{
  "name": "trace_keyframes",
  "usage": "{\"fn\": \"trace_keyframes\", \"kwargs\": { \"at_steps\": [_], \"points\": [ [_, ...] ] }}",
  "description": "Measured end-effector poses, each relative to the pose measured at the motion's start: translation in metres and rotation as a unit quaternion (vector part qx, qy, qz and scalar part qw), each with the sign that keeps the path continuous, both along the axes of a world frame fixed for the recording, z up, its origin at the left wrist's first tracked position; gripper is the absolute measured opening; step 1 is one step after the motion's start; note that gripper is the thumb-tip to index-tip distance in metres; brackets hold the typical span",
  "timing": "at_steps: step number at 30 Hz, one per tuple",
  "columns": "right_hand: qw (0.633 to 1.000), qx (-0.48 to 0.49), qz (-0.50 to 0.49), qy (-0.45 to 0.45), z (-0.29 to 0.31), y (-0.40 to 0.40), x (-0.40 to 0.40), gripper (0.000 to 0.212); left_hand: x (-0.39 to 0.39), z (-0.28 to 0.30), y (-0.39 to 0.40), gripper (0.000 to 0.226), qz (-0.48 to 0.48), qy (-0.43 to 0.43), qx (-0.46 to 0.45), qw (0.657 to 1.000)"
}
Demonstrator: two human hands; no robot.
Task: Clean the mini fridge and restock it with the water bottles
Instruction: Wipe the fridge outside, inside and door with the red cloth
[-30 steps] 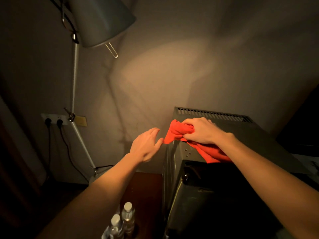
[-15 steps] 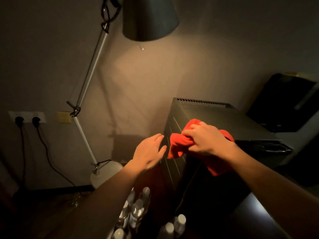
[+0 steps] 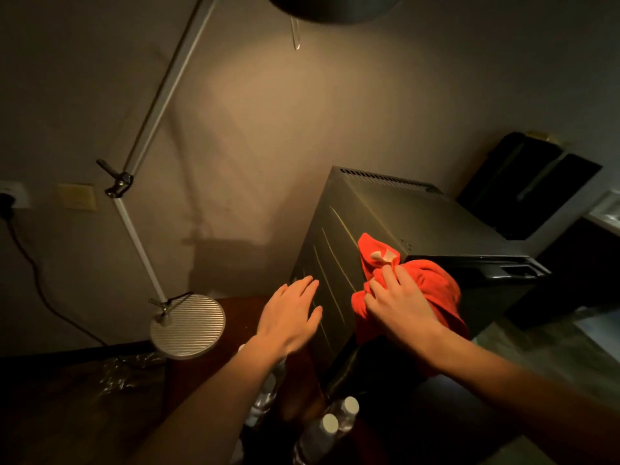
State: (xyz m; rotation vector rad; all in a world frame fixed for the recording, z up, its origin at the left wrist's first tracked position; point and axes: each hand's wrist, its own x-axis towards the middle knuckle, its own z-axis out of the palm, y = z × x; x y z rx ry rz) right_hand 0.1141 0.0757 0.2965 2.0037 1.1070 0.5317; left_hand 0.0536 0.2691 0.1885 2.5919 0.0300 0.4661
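Note:
A dark grey mini fridge [image 3: 412, 213] stands against the wall at the right, its door at the right side. My right hand [image 3: 399, 307] presses a bunched red cloth [image 3: 432, 290] against the fridge's near corner, fingers curled over the fabric. My left hand [image 3: 290, 317] is held flat with straight fingers close to the fridge's left side panel; whether it touches is unclear. Several capped water bottles [image 3: 327, 431] stand on the floor below my arms, partly hidden by my left forearm.
A desk lamp with a round ribbed base [image 3: 187, 325] stands on a dark wooden surface left of the fridge; its shade [image 3: 332, 8] hangs overhead. A wall socket with a black cable [image 3: 13, 203] is far left. A black object [image 3: 526, 186] sits behind the fridge at right.
My right hand has slid the red cloth from the fridge's top down over its near corner. My left hand stays open beside the left panel. The camera view has shifted left and up.

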Motion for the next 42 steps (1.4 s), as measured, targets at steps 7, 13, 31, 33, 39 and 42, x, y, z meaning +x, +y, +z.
{"fn": "trace_keyframes", "kwargs": {
  "at_steps": [7,13,31,33,39,42],
  "points": [
    [0.993,-0.067,-0.096,-0.014,-0.003,0.032,0.002,0.033,0.019,-0.016,-0.017,0.064,-0.011,0.006,-0.005,1.000],
    [0.993,-0.037,-0.113,-0.019,-0.008,0.057,0.031,0.032,0.038,-0.020,-0.026,0.066,-0.011,0.017,-0.006,1.000],
    [0.983,-0.118,-0.120,0.075,0.012,0.050,0.026,0.044,0.051,-0.032,-0.018,0.066,-0.010,-0.012,-0.045,0.999],
    [0.984,-0.110,-0.123,0.070,0.011,0.058,0.038,0.042,0.058,-0.030,-0.017,0.064,-0.011,-0.013,-0.045,0.999],
    [0.989,-0.079,-0.120,0.015,-0.006,0.089,0.086,0.036,0.093,-0.029,-0.011,0.064,0.002,-0.005,-0.056,0.998],
    [0.990,-0.069,-0.121,-0.004,-0.013,0.109,0.112,0.037,0.113,-0.032,-0.005,0.065,0.009,-0.008,-0.061,0.998]
  ]
}}
